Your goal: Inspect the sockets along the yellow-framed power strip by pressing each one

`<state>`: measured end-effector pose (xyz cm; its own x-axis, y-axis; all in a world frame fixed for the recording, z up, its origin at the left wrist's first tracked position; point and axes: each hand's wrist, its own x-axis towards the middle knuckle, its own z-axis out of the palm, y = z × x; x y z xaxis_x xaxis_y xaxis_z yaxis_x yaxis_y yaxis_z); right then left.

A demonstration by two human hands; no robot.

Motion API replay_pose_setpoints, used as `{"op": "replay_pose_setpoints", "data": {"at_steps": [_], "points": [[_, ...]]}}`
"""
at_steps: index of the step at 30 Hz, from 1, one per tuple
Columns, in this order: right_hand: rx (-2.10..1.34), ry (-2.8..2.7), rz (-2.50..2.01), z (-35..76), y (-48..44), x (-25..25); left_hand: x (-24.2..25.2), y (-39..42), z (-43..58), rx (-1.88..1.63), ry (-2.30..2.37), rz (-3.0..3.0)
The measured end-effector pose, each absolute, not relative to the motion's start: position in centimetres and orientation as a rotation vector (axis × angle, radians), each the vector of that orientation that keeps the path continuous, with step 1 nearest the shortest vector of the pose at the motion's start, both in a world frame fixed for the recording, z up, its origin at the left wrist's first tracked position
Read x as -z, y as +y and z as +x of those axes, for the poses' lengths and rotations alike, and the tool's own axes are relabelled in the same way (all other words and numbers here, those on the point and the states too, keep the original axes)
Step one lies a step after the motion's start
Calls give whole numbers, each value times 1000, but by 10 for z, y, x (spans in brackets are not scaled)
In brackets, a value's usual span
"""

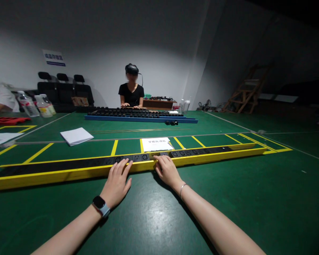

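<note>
A long yellow rail (82, 172) lies across the green table, with a black strip of socket modules (137, 158) set in its channel. My left hand (118, 180) rests on the rail's near wall, left of centre. Its fingers are spread over the sockets and hold nothing. Just right of it, my right hand (167, 171) bends over the same wall with its fingers drawn close together. Their tips reach the channel beside a gap between modules; anything small between them is hidden. A paper label with printed characters (156, 144) lies right behind the rail.
White folded paper (77, 136) and thin rods (138, 131) lie beyond the rail. Farther back are blue rails (140, 119) with black modules, and loose black pieces (171, 123). A person (131, 94) wearing a headset sits opposite. Bottles (29, 104) stand at left, near another person's sleeve (2, 97).
</note>
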<state>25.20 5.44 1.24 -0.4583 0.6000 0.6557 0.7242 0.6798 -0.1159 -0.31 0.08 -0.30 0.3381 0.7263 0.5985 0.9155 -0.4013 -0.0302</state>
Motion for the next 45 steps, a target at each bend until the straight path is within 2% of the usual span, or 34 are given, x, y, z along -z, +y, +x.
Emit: {"op": "replay_pose_setpoints", "data": {"at_steps": [29,37,45], "points": [[285,-2036,-1183,251,59,-10,3,1,-3,725,-1448,-2243],[202,-2187,-928,244,56,-10,3,0,0,730,-1439,-2228],[238,-2207,-1097,235,64,-5,2,-2,-1,729,-1445,-2230]]}}
